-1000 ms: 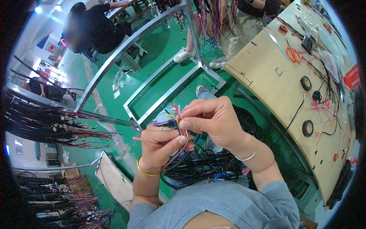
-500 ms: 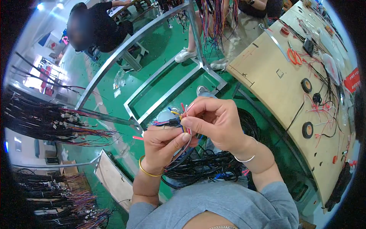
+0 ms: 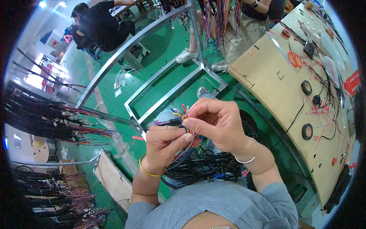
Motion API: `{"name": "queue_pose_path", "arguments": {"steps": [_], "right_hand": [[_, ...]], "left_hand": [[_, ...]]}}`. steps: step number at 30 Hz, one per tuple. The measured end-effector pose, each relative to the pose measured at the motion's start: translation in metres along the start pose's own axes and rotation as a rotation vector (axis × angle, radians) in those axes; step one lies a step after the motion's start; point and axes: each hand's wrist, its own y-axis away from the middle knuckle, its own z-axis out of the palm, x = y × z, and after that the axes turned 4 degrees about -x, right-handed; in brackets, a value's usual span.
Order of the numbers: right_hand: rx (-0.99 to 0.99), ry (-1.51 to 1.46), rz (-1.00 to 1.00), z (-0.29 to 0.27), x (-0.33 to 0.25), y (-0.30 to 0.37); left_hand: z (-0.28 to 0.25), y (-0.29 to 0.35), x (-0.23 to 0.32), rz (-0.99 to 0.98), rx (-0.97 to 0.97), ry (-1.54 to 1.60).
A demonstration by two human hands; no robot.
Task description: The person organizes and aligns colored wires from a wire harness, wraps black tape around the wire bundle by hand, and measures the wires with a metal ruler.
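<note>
the coloured wires lie between both hands, touching each, so neither is nearer. the left hand pinches them lower down, thumb against fingers; the right hand pinches close to the loose ends, thumb to forefinger. their long axis runs roughly away from the person, tips fanning out beyond the right fingertips. black cables lie below, near the lap.

A wiring workshop: black cable bundles at left, a pale wooden workbench with orange-handled metal scissors and round black tape rolls at right, green floor at upper centre.
</note>
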Motion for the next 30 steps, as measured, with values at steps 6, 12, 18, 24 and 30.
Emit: {"name": "queue_pose_path", "arguments": {"steps": [6, 12, 18, 24, 30], "right_hand": [[0.03, 0.056, -0.087, 0.003, 0.002, 0.001], [0.057, 0.063, -0.124, 0.002, 0.005, 0.003], [0.115, 0.06, -0.159, 0.003, 0.007, 0.006], [0.142, 0.139, -0.169, 0.001, 0.008, 0.005], [0.138, 0.147, -0.209, 0.001, 0.008, 0.004]], "left_hand": [[-0.002, 0.0, 0.005, -0.035, -0.004, -0.041], [0.002, 0.002, 0.004, -0.039, 0.052, -0.029], [0.004, 0.004, 0.004, 0.011, 0.084, -0.093], [0.005, 0.005, 0.011, -0.033, 0.089, -0.192], [0.005, 0.005, 0.012, -0.032, 0.097, -0.169]]}}
